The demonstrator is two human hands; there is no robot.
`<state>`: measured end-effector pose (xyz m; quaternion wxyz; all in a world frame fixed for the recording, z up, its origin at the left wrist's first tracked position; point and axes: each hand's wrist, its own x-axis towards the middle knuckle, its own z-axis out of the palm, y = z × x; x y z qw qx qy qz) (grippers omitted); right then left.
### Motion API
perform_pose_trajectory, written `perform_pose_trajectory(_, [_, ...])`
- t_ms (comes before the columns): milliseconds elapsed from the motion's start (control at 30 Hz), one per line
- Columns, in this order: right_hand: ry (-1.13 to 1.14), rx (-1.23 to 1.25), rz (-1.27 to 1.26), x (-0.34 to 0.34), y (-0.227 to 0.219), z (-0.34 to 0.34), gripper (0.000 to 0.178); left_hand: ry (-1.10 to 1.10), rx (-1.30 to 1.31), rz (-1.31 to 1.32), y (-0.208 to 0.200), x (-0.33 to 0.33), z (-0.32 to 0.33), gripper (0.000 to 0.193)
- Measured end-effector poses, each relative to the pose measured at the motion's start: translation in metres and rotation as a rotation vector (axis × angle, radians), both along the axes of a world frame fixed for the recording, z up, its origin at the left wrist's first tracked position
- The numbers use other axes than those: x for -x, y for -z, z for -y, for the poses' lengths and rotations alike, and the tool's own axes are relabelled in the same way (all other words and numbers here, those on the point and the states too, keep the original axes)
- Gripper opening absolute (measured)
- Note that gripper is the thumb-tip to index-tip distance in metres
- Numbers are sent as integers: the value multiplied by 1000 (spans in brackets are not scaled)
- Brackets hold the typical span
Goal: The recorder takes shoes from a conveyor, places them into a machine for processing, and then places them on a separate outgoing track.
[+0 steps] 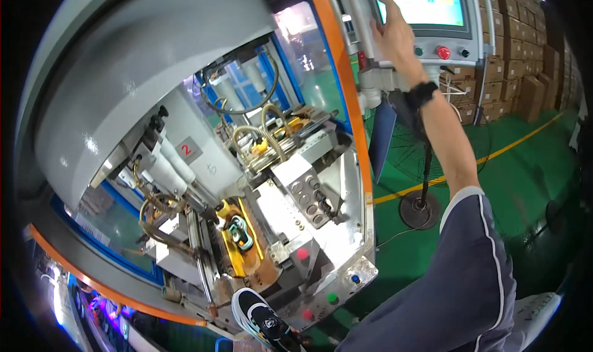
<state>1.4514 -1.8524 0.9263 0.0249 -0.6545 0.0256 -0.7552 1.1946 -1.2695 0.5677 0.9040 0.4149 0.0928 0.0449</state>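
Right hand [395, 40] raised at the touchscreen [432, 6], upper right; fingers spread, forefinger out at the screen's left edge, nothing gripped; can't tell if the tip actually touches. Screen tiles blue and yellow, text washed out, unreadable. Below the screen on the same control panel [426, 43]: red mushroom button [443, 52] with dark knobs either side. Black wristband [423, 94] on that arm.

Black sneaker [262, 318] with pale sole at lower middle, in front of the machine [173, 31], toe toward upper left; small white emblem on it, too small to make out. Left hand not clear by the sneaker, cannot tell if it grips.

Writing: grey plate [187, 149] with one red numeral inside the machine, handwritten mark on the panel beside it. Yellow-sided fixture [236, 268] holds a teal-and-black part [239, 233]. Brown cartons [525, 28] stacked at right, small pale labels, not legible
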Motion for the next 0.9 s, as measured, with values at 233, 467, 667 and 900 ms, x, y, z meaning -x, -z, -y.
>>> perform_pose_trajectory(233, [198,-22,-95,21,-41,61,45,46,-14,9,-1,-22,11,64])
perform_pose_trajectory(467, [73,-119,-73,35,-38,52,45,62,-24,28,-1,-33,18,67])
perform_pose_trajectory(667, [144,-50,-82,34,-42,69,43,79,-31,51,0,-39,19,69])
perform_pose_trajectory(900, [-780,-168,-289,70,71,-127,23,7,-72,162,13,-11,5,73])
